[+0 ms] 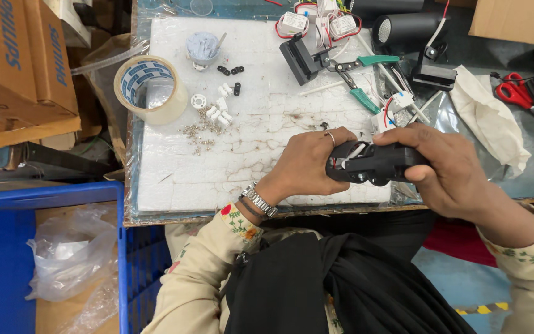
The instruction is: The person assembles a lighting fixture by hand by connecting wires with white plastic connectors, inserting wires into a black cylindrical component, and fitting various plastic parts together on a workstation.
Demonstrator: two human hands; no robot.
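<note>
A black, rigid plastic lamp housing (375, 164) with white wires is gripped between both hands above the white foam mat (261, 124). Left hand (307, 164) fingers are curled round its end; right hand (449, 170) fingers are clamped over the top. Judged light, stiff; the body is best held, not the wires beyond the fingertips.

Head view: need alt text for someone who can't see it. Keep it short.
Seen from above, a person's left hand and right hand together hold a black plastic part with white wires over a white foam board. On the board lie a tape roll, small screws, white connectors and green-handled pliers; red scissors lie to the right.
</note>
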